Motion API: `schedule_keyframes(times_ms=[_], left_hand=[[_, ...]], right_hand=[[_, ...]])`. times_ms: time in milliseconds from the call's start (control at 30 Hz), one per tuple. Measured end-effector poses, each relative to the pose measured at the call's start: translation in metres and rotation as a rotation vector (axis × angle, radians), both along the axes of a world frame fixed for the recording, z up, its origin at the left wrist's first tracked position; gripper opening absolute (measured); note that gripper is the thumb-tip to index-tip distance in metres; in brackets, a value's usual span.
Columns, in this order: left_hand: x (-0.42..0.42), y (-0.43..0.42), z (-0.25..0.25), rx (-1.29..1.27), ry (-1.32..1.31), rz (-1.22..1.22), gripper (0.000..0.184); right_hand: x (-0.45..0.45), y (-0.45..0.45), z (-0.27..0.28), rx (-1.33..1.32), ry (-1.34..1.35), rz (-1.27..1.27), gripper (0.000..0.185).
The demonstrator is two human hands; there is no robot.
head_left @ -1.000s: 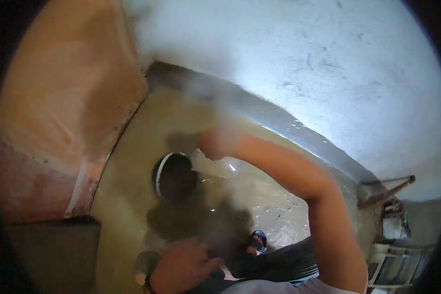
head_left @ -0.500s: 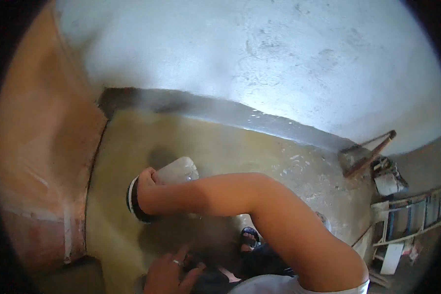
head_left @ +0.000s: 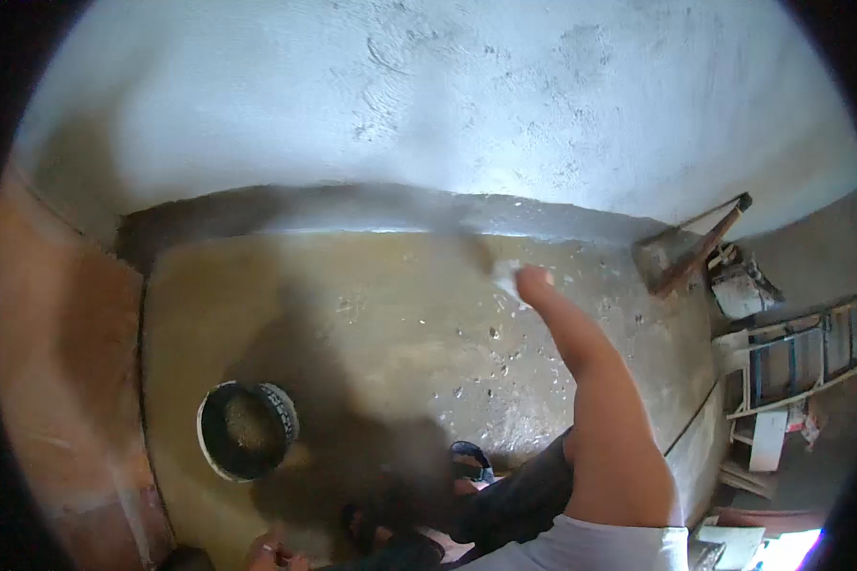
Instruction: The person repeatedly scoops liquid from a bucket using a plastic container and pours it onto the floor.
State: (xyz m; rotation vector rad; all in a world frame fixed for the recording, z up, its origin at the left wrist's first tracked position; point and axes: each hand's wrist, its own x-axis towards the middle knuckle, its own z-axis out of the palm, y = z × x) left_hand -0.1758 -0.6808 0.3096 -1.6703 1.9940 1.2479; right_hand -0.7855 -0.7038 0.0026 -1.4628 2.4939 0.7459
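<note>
My right hand (head_left: 534, 282) is stretched out low in front of the wall, closed around a whitish translucent plastic container (head_left: 510, 282), partly hidden and blurred. At the bottom edge, only part of my left hand (head_left: 276, 552) shows, fingers somewhat apart and nothing visible in them. Beyond it, a dark bucket (head_left: 284, 411) with a pale rim stands on the wet floor (head_left: 400, 352). Murky liquid seems to lie inside the bucket.
A pale rough wall (head_left: 505, 105) rises ahead, with a dark band along its foot. An orange-brown wall (head_left: 57, 343) stands left. To the right are a wooden frame (head_left: 700, 252), a white container (head_left: 741, 290) and a ladder (head_left: 795, 357). My sandalled foot (head_left: 468, 464) is below.
My right hand has swung from beside my left side out to the right and toward the wall, still holding the plastic container. The bucket is now uncovered. My left hand sits lower in view.
</note>
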Motion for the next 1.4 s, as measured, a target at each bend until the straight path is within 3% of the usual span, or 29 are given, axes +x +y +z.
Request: schedule_keyframes(times_ms=[167, 233, 333, 400, 600, 667, 733, 767, 833, 867, 933, 1000, 1100, 1200, 1400], left_hand=[[-0.012, -0.015, -0.014, 0.242, -0.024, 0.180, 0.033], [-0.023, -0.018, -0.015, -0.017, 0.086, 0.030, 0.032], [-0.034, -0.028, -0.011, 0.120, 0.071, 0.034, 0.033], [-0.032, -0.028, -0.018, 0.075, 0.042, -0.004, 0.032], [-0.028, -0.026, -0.011, 0.111, -0.040, 0.014, 0.038], [-0.021, -0.021, -0.007, 0.089, -0.031, 0.037, 0.040], [-0.016, -0.015, 0.002, 0.008, -0.016, 0.026, 0.043], [-0.015, -0.012, 0.006, 0.003, -0.015, 0.029, 0.043], [-0.012, -0.008, 0.015, 0.070, -0.075, 0.094, 0.043], [-0.008, -0.005, 0.016, 0.060, -0.075, 0.097, 0.043], [0.001, 0.004, 0.016, 0.031, -0.022, 0.114, 0.043], [0.007, 0.009, 0.016, 0.043, -0.008, 0.105, 0.043], [0.011, 0.017, 0.016, -0.023, 0.029, 0.069, 0.041], [0.010, 0.018, 0.021, -0.077, 0.054, 0.029, 0.040], [0.011, 0.018, 0.021, 0.007, 0.121, 0.031, 0.039]], right_hand=[[-0.048, 0.116, -0.007, 0.130, 0.066, -0.315, 0.018], [-0.052, 0.126, -0.019, 0.155, 0.052, -0.372, 0.018], [-0.048, 0.129, -0.046, 0.244, 0.013, -0.191, 0.018], [-0.039, 0.110, -0.056, 0.231, -0.006, 0.037, 0.017], [0.000, 0.024, -0.069, 0.173, -0.091, 0.328, 0.015], [0.007, -0.003, -0.121, 0.171, -0.077, 0.461, 0.018], [0.070, -0.049, -0.071, 0.165, -0.177, 0.437, 0.015], [0.076, -0.060, -0.107, -0.059, -0.236, 0.477, 0.015], [0.125, -0.093, -0.141, -0.868, -0.607, 0.249, 0.016], [0.156, -0.107, -0.058, -0.073, -0.399, 0.458, 0.017], [0.191, -0.131, -0.021, -0.051, -0.406, 0.538, 0.018], [0.218, -0.137, 0.051, -0.170, -0.443, 0.523, 0.016], [0.229, -0.156, 0.024, -0.407, -0.652, 0.597, 0.015], [0.261, -0.159, 0.054, -0.606, -0.906, 0.620, 0.018], [0.312, -0.150, 0.171, -0.504, -0.856, 0.802, 0.017]])
